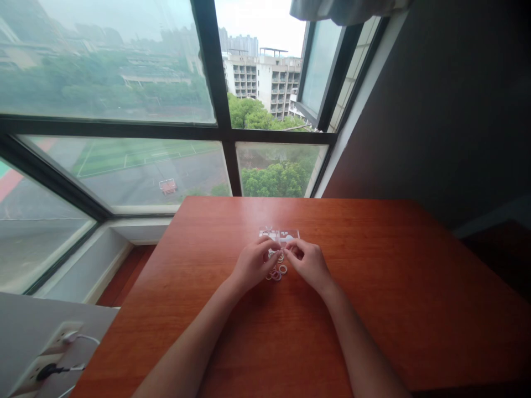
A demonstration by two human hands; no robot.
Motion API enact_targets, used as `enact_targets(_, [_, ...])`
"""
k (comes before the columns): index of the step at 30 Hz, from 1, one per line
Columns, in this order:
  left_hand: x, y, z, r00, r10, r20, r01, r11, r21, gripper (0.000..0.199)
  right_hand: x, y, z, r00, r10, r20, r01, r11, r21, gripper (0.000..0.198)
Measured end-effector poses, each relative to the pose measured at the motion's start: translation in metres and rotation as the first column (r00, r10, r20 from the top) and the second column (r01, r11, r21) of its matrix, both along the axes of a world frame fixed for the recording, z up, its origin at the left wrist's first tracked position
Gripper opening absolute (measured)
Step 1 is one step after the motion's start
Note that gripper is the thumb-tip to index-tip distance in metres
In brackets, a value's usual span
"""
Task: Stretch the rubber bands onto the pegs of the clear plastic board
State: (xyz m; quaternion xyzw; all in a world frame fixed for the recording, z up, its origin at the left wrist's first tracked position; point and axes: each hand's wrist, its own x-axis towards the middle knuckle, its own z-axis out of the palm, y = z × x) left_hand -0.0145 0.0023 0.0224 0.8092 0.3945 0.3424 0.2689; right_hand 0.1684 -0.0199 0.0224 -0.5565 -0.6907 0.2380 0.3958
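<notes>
Above the table, my left hand [256, 261] and my right hand [307, 262] almost meet, each with thumb and fingertips pinched together. Whatever lies between the fingertips is too small to make out. Just below and between them is a loose cluster of small pale and pinkish rings [274, 275], which look like little hair ties. One whitish ring [282, 269] rests at the right of the cluster. Right behind my fingers stands a small clear plastic case [269, 232], its see-through lid [294, 233] folded out to the right. Small light pieces show in it, partly hidden by my hands.
The reddish-brown wooden table [373, 287] reaches to the windows [271, 171], which run along the far and left sides. A dark wall [435, 110] is at right. At lower left, sockets [62, 337] hold a white plug and a black plug [47, 371] with cables.
</notes>
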Motion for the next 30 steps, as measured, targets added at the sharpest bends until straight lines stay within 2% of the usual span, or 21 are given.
enact_targets(3, [0.002, -0.001, 0.000, 1.000, -0.012, -0.025, 0.012, 1.000, 0.005, 0.011, -0.001, 0.000, -0.001, 1.000, 0.009, 0.001, -0.009, 1.000, 0.002, 0.012])
enact_targets(6, [0.001, 0.000, 0.000, 0.999, 0.037, -0.038, -0.037, 0.999, 0.015, 0.013, 0.000, 0.000, -0.002, 1.000, 0.009, 0.021, -0.008, 1.000, -0.004, 0.011])
enact_targets(9, [-0.004, 0.006, -0.001, 0.990, 0.136, -0.025, -0.135, 0.990, 0.048, 0.013, 0.001, 0.001, -0.004, 0.999, -0.002, 0.047, 0.002, 1.000, -0.009, 0.009])
enact_targets(16, [-0.022, 0.029, -0.013, 0.935, 0.355, -0.011, -0.352, 0.931, 0.098, 0.012, 0.002, 0.002, -0.006, 0.995, 0.022, 0.098, -0.017, 0.998, -0.054, 0.007])
enact_targets(21, [-0.022, 0.037, -0.023, 0.932, 0.362, -0.002, -0.361, 0.930, 0.067, 0.015, 0.003, 0.000, -0.005, 0.988, 0.061, 0.144, -0.047, 0.994, -0.102, 0.006])
enact_targets(30, [-0.025, 0.041, -0.027, 0.933, 0.361, 0.000, -0.361, 0.933, 0.007, 0.015, 0.010, 0.002, -0.008, 0.972, 0.119, 0.203, -0.087, 0.983, -0.161, 0.008])
